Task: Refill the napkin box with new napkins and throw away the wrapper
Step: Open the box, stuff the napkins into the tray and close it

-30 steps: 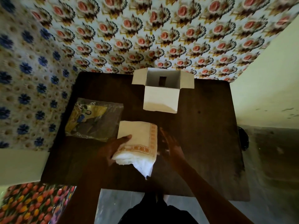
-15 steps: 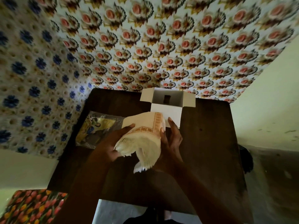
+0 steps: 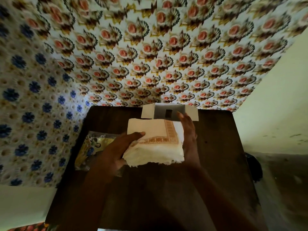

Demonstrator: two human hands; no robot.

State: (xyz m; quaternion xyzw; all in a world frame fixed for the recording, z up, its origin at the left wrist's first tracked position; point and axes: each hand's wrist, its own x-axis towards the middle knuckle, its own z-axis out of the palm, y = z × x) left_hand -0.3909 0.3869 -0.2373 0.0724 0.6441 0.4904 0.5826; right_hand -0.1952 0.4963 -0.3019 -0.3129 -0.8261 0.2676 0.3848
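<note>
Head view shows us the napkins point(image 3: 155, 139) as one thick stack, out of their wrapper and held above the table point(image 3: 216, 155), just in front of the open box point(image 3: 168, 111). Our left hand point(image 3: 120, 150) grips the stack's left side, thumb on top and fingers underneath. Our right hand point(image 3: 188, 135) lies flat against its right side, fingers straight and reaching toward the box. So the two hands stand apart with the stack pressed between them.

We judge the task roughly half done. The unwrapping is finished and the box stands with its flaps spread, but the napkins are not yet inside it. The wrapper point(image 3: 93, 147) lies on the table to the left, partly under our left forearm, and has not been thrown away.

Several things we cannot make out. The stack covers the box's front flap and most of its mouth, so we see only a dark slot on its inner back wall, and not whether old napkins remain. Our left fingers are hidden below the stack. The wrapper's print is blurred, no bin shows anywhere, and the patterned wall point(image 3: 150, 55) behind is smeared.
</note>
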